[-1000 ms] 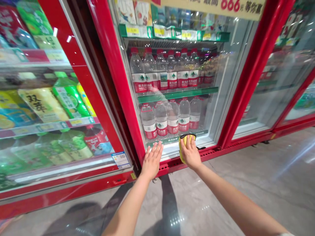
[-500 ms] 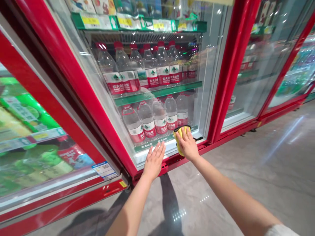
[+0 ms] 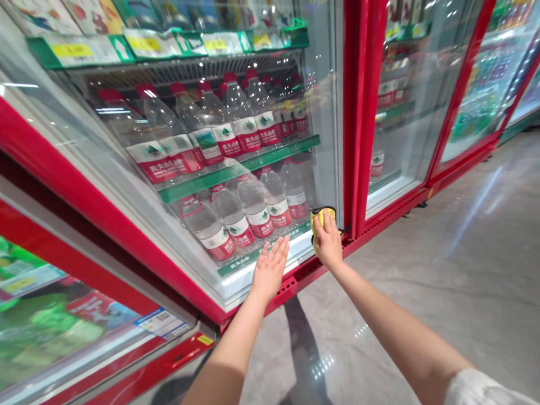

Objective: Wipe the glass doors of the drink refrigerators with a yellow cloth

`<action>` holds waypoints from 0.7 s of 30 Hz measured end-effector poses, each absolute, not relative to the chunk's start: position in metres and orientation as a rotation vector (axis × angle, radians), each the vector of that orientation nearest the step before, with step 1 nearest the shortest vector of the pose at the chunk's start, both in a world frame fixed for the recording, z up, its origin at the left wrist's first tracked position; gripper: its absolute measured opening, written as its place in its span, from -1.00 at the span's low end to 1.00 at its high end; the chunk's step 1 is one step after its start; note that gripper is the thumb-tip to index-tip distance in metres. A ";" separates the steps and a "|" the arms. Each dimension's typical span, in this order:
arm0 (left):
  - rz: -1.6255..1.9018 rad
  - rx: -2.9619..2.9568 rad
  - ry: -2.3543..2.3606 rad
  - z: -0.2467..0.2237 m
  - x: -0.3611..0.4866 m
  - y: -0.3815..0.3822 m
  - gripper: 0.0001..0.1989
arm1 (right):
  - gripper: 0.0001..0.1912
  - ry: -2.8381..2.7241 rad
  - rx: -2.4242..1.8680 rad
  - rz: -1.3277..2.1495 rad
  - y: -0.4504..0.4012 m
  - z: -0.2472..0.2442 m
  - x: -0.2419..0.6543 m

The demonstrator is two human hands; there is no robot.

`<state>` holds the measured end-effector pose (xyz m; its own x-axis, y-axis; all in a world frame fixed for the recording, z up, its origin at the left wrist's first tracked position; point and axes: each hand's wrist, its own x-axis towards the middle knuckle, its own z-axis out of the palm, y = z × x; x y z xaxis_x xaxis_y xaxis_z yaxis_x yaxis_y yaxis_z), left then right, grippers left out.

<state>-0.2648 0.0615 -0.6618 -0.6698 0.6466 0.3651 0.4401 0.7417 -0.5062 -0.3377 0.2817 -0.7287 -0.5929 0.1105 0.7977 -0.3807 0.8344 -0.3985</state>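
A yellow cloth with black edging lies against the lower right part of a glass cooler door. My right hand is on the cloth, its fingers bent over it and pressing it to the glass. To the left, my left hand is held flat with the fingers stretched out, near the bottom of the same door, and holds nothing. Behind the glass stand red-capped water bottles on two levels, the upper ones on a green-edged shelf.
A red frame post borders the door on the right, with more glass-door coolers beyond. At the lower left is another red-framed cooler with green bottles. Grey shiny floor lies below.
My right hand and the cloth have shifted right along the bottom of the glass to the door's right corner. The view has turned and moved closer to the cooler. My left hand stays flat.
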 end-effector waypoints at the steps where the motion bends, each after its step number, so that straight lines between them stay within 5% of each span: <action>1: 0.520 -0.830 -2.403 -0.661 -0.267 0.063 -0.26 | -0.22 -2.098 0.145 0.713 0.279 -0.732 -0.336; 16: 0.462 -0.896 -2.331 -0.650 -0.285 0.090 -0.28 | 0.04 -2.091 -0.040 0.897 0.279 -0.731 -0.361; 21: 0.467 -0.912 -2.343 -0.648 -0.294 0.096 -0.29 | -0.06 -2.146 -0.019 0.905 0.304 -0.712 -0.375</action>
<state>-0.2944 0.0960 -0.6483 -0.6011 0.6999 0.3858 0.4985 0.7056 -0.5036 -0.3747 0.3042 -0.7124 -0.6878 0.2949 0.6633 -0.2692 0.7450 -0.6103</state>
